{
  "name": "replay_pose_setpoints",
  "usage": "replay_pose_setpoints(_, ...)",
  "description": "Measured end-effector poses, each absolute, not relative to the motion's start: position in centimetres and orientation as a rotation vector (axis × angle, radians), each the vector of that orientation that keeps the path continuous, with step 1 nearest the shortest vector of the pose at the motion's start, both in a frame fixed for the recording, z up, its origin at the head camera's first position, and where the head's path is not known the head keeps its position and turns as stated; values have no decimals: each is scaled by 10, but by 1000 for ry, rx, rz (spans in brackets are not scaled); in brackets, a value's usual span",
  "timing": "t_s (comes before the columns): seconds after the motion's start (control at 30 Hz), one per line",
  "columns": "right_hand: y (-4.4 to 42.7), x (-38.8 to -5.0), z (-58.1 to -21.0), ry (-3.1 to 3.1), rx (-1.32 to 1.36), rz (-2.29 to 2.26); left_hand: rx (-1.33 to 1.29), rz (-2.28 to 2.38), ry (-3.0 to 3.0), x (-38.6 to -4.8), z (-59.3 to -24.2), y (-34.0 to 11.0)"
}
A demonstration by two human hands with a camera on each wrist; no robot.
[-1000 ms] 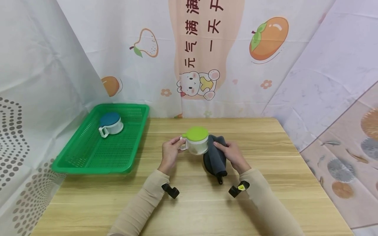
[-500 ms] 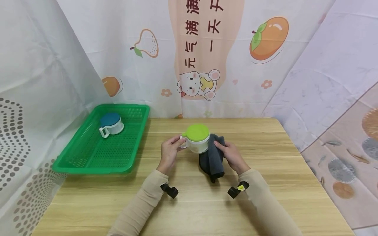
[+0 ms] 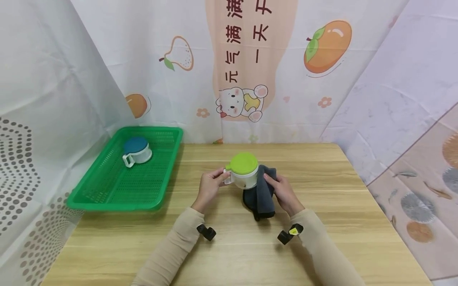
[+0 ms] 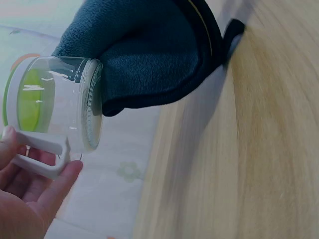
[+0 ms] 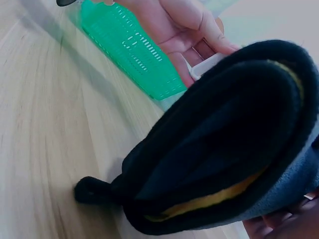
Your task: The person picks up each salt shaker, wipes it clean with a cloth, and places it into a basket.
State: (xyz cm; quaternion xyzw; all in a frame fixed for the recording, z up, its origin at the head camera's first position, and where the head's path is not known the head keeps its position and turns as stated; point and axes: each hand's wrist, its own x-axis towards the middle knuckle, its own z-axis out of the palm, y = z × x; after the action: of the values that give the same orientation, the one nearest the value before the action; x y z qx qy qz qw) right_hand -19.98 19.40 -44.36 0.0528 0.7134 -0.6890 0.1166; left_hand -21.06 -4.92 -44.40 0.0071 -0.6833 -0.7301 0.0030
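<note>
A clear glass jar (image 3: 245, 180) with a green lid (image 3: 244, 163) and a white handle (image 4: 42, 154) is held above the table. My left hand (image 3: 210, 186) grips it by that handle, thumb on one side and fingers on the other. A dark grey cloth (image 3: 266, 194) with black edging and a hanging loop lies against the jar's right side. My right hand (image 3: 283, 192) holds the cloth there, its fingers partly hidden by the fabric. In the right wrist view the folded cloth (image 5: 214, 134) covers most of the jar.
A green plastic basket (image 3: 116, 207) stands at the table's left. Inside it sits a similar jar (image 3: 143, 155) with a blue lid (image 3: 135, 145). The wooden table (image 3: 243, 254) meets a printed curtain (image 3: 186, 99) at the back.
The jar and both hands have moved slightly right in view over the last half second. Compared with a second ago, the cloth's lower end has swung a little to the left.
</note>
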Motion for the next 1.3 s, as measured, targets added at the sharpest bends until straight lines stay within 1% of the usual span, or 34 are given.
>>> replay_pose_setpoints(0.3, 196, -200, -447, 2099, 168, -2028, -49, -2168, -2261, -207, -441, -49)
replay_pose_setpoints(0.67, 191, -196, -445, 2160, 165, -2024, 58, -2219, -2153, -208, -445, -51)
replay_pose_setpoints(0.9, 194, -193, -436, 2365, -13, -1817, 99, -2203, -2095, -207, -444, -52)
replay_pose_setpoints(1.0, 197, -192, -425, 2474, -108, -1714, 97, -2197, -2089, -207, -443, -53)
replay_pose_setpoints(1.3, 211, -200, -404, 2804, -374, -1436, 69, -2140, -2143, -206, -444, -56)
